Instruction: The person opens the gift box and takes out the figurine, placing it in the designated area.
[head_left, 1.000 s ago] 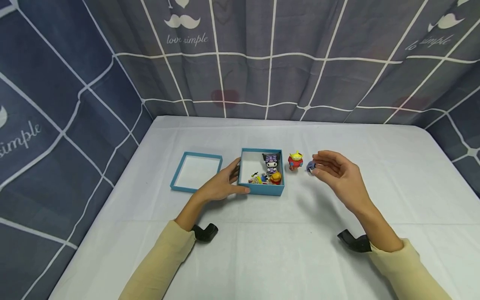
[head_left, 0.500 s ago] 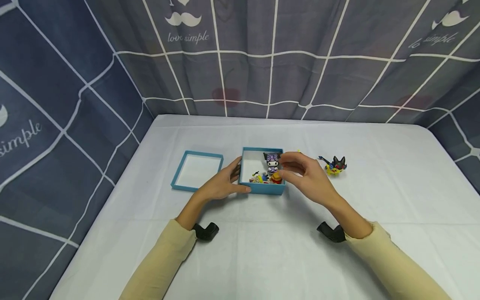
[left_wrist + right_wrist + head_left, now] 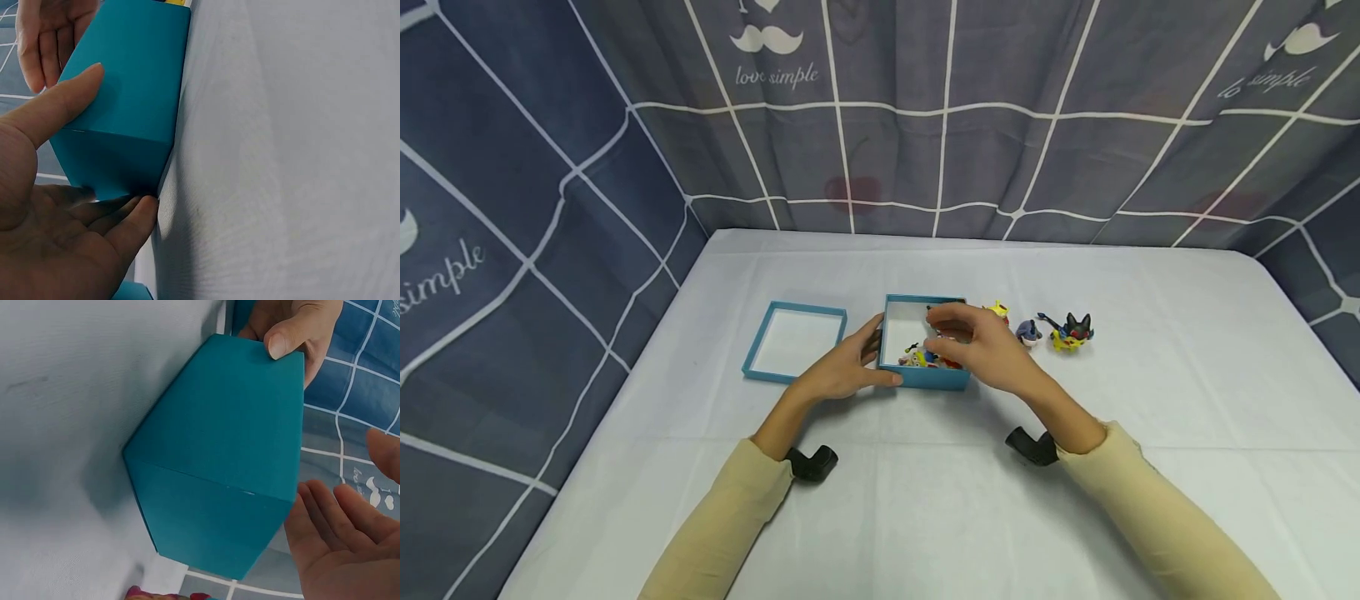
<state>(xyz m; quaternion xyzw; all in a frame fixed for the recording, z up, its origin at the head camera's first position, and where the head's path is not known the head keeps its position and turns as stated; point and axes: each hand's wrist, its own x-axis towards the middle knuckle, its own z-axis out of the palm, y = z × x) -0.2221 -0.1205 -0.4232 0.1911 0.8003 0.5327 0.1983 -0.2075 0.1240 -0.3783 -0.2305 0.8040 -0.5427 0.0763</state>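
Note:
A teal box [image 3: 928,379] with a white inside sits open on the table. My left hand [image 3: 842,371] grips its left front corner, thumb on the front wall and fingers along the left side. My right hand [image 3: 985,346] is over the box's right part, fingers slightly bent and dipping over the rim. In the right wrist view its thumb stands apart from the fingers, and nothing shows between them. Small toy figures [image 3: 916,357] lie at the front of the box. The right hand hides most of the dark-eared figure standing inside.
The shallow teal-rimmed lid [image 3: 793,340] lies left of the box. To the right stand a yellow-topped figure [image 3: 999,309], partly hidden, a blue-grey figure [image 3: 1028,332] and a black-eared figure [image 3: 1072,333] with yellow below. A grey grid curtain [image 3: 895,158] hangs behind the white table.
My right hand has moved left, from beside the blue-grey figure to over the box. The blue-grey and black-eared figures have come into view behind it. My left hand keeps its grip.

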